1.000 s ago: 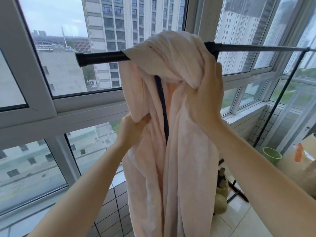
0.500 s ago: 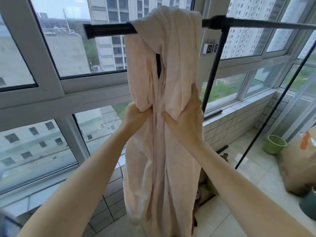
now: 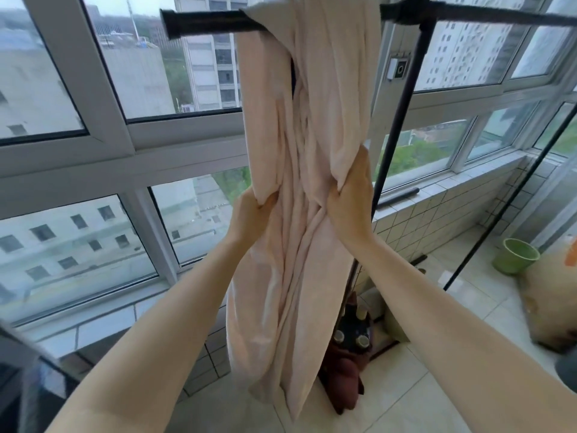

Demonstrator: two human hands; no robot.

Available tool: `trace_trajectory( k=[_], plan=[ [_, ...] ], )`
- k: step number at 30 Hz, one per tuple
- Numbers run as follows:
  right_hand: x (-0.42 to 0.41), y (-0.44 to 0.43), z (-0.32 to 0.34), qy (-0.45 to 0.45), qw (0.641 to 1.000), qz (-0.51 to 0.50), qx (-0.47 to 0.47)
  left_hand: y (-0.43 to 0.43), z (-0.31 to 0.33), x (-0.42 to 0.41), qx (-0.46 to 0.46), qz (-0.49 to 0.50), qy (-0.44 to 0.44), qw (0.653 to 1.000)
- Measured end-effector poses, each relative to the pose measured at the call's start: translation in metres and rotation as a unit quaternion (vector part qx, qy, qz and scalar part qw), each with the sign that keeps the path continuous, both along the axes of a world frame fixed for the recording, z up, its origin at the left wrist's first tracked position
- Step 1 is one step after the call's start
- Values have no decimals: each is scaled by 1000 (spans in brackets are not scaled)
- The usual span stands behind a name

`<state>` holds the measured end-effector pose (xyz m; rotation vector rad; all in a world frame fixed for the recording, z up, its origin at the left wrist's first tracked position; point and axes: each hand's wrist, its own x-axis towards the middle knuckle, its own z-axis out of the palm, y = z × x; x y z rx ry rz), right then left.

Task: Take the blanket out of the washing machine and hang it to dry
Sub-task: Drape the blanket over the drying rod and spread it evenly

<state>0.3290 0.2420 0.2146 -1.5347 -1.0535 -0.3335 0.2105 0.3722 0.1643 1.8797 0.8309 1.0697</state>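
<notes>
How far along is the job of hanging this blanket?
The blanket is already draped over the black rail. The left hand and right hand each grip a bunched fold at mid-height. It hangs as a narrow, creased bundle, so spreading it out along the rail probably remains.

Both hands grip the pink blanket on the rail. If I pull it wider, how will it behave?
Probably floppy: the blanket hangs in deep lengthwise folds and bunches where the left hand and right hand grip it. Likely heavy for its size, since it drops straight from the rail. It may slide along that smooth rail if pulled unevenly.
</notes>
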Motion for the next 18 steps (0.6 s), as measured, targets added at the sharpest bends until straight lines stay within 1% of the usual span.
trace_trajectory(
  k=[4,6,8,10,11,13,15,16,18],
  plan=[
    [-4,8,17,-35,999,-25,10,8,-18,-1,-22,9,69,997],
    [-5,10,19,-37,999,-34,7,12,-20,1,-30,10,100,995],
    [-5,9,17,-37,999,-29,16,16,-19,3,-34,6,129,991],
    [-3,6,13,-34,999,-7,31,19,-18,3,-47,8,141,989],
    [0,5,9,-25,999,2,33,20,-18,3,-55,10,139,989],
    [6,2,-3,13,1000,-15,13,18,-20,3,-62,10,128,990],
    [9,-1,-16,87,995,-33,-37,14,-22,4,-59,11,117,991],
    [10,-3,-23,122,990,-27,-61,11,-24,5,-56,12,115,992],
    [12,-6,-37,138,986,-16,-95,6,-28,7,-56,14,109,992]
  ],
)
